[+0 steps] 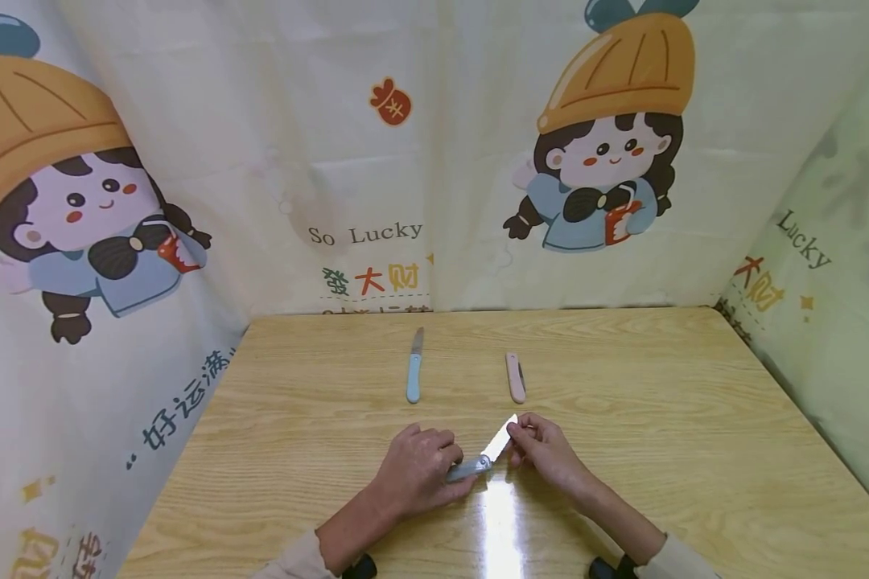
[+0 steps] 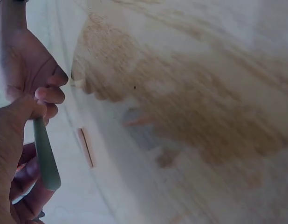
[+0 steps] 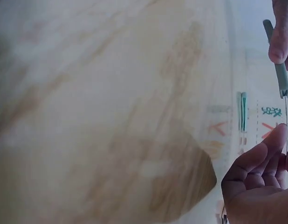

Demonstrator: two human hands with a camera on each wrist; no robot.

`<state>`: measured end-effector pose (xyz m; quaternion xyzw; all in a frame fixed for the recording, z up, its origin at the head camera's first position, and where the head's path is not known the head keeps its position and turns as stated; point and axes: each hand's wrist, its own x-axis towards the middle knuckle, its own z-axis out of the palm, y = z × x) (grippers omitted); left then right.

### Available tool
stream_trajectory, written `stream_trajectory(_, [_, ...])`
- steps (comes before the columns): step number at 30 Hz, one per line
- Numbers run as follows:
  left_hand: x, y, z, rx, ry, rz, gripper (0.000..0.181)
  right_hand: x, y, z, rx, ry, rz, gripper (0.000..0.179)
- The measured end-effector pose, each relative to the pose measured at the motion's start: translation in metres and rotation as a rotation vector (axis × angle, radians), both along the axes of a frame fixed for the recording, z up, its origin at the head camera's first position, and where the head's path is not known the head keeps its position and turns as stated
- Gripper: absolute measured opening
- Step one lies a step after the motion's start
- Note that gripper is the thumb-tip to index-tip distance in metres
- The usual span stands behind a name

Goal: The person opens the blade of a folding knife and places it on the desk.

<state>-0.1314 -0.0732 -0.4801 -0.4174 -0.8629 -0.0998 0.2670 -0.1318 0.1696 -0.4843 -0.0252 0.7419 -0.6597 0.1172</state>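
A folding knife with a grey-green handle point(image 1: 467, 470) is held between both hands over the table. Its shiny blade point(image 1: 500, 439) stands out from the handle at a bend, not quite in line with it. The left hand point(image 1: 422, 468) grips the handle, fingers above and thumb along the near side. At the blade's tip end, the right hand point(image 1: 549, 457) pinches the metal between thumb and fingers. In the right wrist view the blade shows edge-on as a thin line running from the handle point(image 3: 281, 77) to the right fingertips point(image 3: 277, 136).
Beyond the hands, a light-blue knife point(image 1: 413, 378) lies with its blade out, pointing away. A pink folding knife point(image 1: 515, 378), folded, lies to its right. The wooden table point(image 1: 659, 386) meets a printed curtain point(image 1: 471, 161) at the back and sides.
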Motion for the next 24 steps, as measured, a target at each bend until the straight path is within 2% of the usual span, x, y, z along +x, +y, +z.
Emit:
stream_trajectory(4, [-0.0006, 0.0011, -0.0017, 0.048, 0.026, 0.061, 0.03, -0.0007, 0.0023, 0.0017, -0.026, -0.042, -0.001, 0.018])
stream_trajectory(9, [-0.0014, 0.0022, -0.004, 0.047, -0.023, 0.103, 0.03, -0.0024, 0.0036, 0.0026, -0.038, -0.059, -0.001, 0.019])
stream_trajectory(16, [0.0011, 0.0021, -0.0042, 0.024, -0.121, 0.113, 0.033, -0.003, 0.0059, 0.0001, -0.042, -0.082, -0.018, 0.017])
stream_trajectory(19, [0.0028, 0.0024, -0.0034, 0.004, -0.128, 0.101, 0.032, -0.0031, 0.0064, 0.0002, -0.041, -0.078, -0.024, 0.019])
stream_trajectory(24, [0.0045, 0.0044, -0.002, -0.039, -0.142, 0.134, 0.027, -0.0039, 0.008, 0.0015, -0.038, -0.059, -0.034, 0.024])
